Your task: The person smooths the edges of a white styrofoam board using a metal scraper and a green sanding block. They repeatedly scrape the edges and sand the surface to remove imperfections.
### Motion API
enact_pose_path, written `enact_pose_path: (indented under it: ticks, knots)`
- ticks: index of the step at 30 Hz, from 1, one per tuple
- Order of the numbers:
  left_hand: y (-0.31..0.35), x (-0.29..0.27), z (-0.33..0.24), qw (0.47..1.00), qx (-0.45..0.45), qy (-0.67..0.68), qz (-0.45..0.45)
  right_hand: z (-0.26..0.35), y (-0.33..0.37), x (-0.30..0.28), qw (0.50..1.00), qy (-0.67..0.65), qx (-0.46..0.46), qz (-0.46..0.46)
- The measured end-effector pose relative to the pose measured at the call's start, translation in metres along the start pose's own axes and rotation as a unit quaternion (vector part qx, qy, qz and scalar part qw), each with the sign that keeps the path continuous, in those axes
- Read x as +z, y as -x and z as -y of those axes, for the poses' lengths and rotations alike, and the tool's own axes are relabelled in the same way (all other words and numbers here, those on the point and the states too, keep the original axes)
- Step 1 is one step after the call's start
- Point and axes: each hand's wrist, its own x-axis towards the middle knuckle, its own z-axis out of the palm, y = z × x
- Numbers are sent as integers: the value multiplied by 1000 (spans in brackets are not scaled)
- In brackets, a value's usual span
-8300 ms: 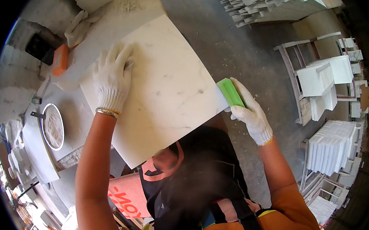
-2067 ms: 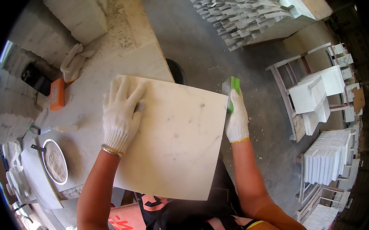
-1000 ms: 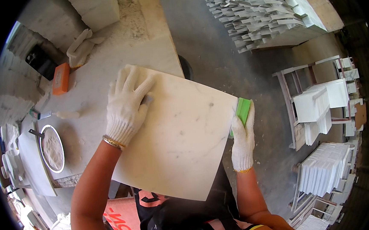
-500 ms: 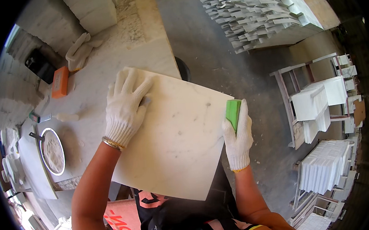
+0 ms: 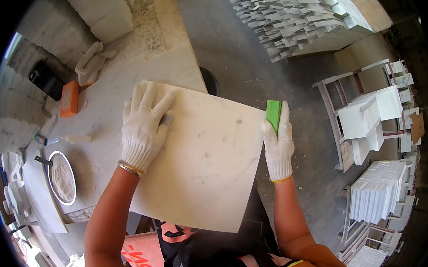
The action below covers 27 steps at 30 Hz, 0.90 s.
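A square white marble tile (image 5: 203, 154) with faint grey veins lies partly on the stone worktop, its near right part jutting over the edge toward my body. My left hand (image 5: 142, 118), in a white knit glove, rests flat on the tile's left side with fingers apart. Beside the tile's far right corner, my gloved right hand (image 5: 278, 141) grips a green sanding block (image 5: 273, 113). The block stands tilted upright between thumb and fingers, just off the tile's right edge; whether it touches the tile I cannot tell.
On the worktop (image 5: 108, 116) lie an orange box (image 5: 69, 99), a dark phone-like object (image 5: 46, 80), spare gloves (image 5: 92, 62) and a round bowl of pale paste (image 5: 62, 178). Stacked tiles on racks (image 5: 377, 191) stand at right, and many stone strips (image 5: 290, 19) lie beyond.
My right hand with the green sanding block has moved away from me along the tile's right edge, up to its far corner. My left hand has stayed on the tile.
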Motion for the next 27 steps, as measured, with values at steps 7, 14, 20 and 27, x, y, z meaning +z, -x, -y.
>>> enact_pose_path:
  ticks: [7, 14, 20, 27]
  knots:
    - [-1, 0, 0, 1000, -9, -1, 16, -5, 21, -1, 807, -539, 226, 85]
    - [-3, -5, -4, 1000, 0, 1, 5, -8, -9, 16, 808, -539, 216, 99]
    - [0, 1, 1, 1000, -3, 10, 8, -3, 32, 5, 890, -429, 148, 55]
    - [-2, -5, -4, 1000, -4, -1, 11, 0, -15, 9, 909, -388, 136, 68]
